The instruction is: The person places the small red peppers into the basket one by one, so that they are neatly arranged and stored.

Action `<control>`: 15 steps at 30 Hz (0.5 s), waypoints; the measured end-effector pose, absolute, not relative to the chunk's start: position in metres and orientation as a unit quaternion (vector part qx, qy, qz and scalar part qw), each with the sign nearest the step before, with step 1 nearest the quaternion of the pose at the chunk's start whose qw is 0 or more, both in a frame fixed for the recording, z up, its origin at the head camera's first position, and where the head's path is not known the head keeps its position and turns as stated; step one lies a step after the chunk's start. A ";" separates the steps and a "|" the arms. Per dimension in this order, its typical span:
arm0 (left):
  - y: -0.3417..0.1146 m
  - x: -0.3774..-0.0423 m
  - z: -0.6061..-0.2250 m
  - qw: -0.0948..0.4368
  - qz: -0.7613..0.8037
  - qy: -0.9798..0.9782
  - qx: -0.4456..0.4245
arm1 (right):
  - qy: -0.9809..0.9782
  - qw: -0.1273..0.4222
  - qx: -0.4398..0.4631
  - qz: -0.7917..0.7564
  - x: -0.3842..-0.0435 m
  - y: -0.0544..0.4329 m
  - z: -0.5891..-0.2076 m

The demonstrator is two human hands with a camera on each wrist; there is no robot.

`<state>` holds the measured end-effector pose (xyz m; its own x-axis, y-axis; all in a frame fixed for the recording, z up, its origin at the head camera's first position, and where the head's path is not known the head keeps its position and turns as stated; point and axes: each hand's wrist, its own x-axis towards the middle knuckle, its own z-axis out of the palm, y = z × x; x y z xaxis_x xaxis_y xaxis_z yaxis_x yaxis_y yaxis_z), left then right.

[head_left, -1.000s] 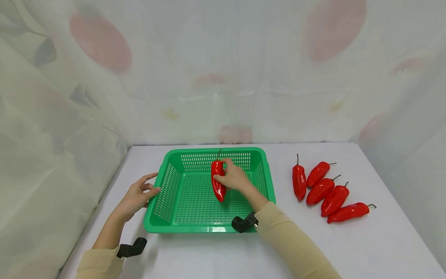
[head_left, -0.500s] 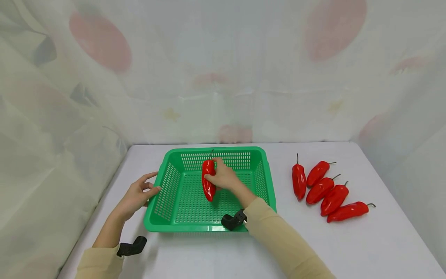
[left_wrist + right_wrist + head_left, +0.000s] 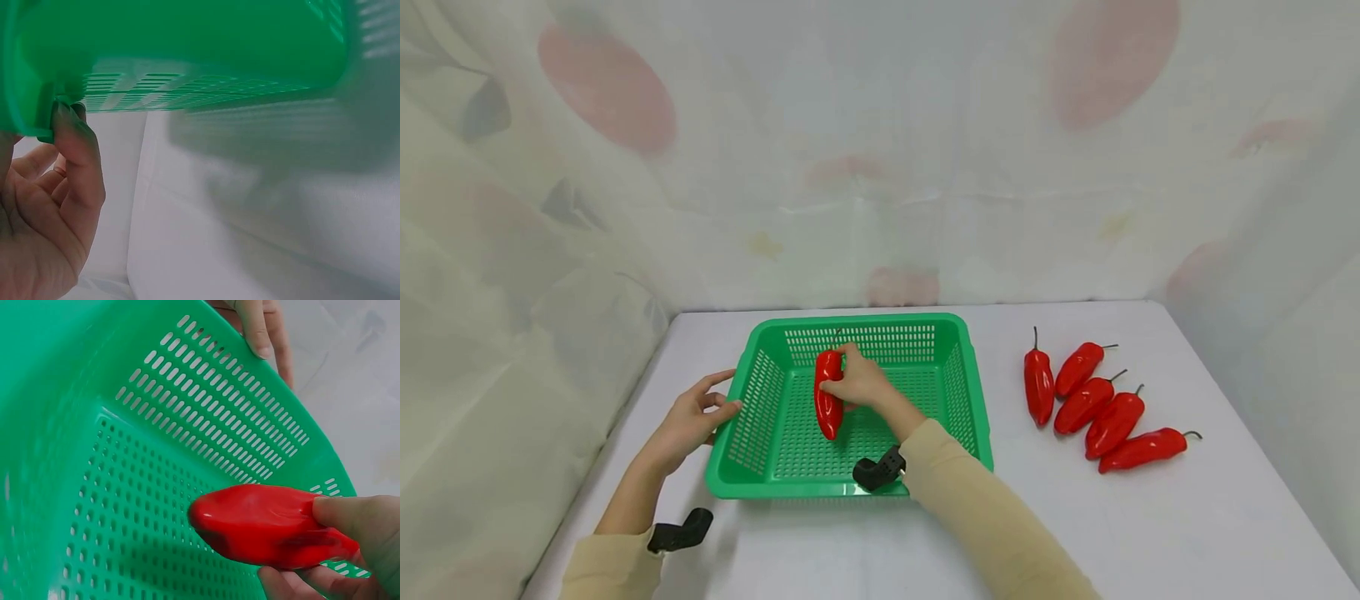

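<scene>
Red pepper [image 3: 828,408] held over green basket [image 3: 775,490]

Lower centre of the frame, thumb and fingers of the right hand [image 3: 861,384] part only around the pepper. Lower left, the left hand [image 3: 688,425] pinches the basket's edge, fingers bent.

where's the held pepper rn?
Head view, left of centre: the red pepper is in the right hand, over the floor of the green basket.

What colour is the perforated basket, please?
The perforated basket is plain green; the head view shows it best.
</scene>
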<state>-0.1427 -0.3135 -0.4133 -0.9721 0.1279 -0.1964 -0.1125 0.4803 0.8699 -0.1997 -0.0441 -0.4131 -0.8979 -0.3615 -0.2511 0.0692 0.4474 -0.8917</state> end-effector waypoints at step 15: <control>-0.315 -0.143 -0.414 0.124 0.518 0.846 0.007 | 0.809 0.256 -0.080 -0.523 -0.198 -0.063 -0.422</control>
<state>-0.1434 -0.3146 -0.4145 -0.9692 0.1405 -0.2021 -0.1160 0.4635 0.8785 -0.1984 -0.0629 -0.4224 -0.8560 -0.3970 -0.3311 0.1385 0.4410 -0.8868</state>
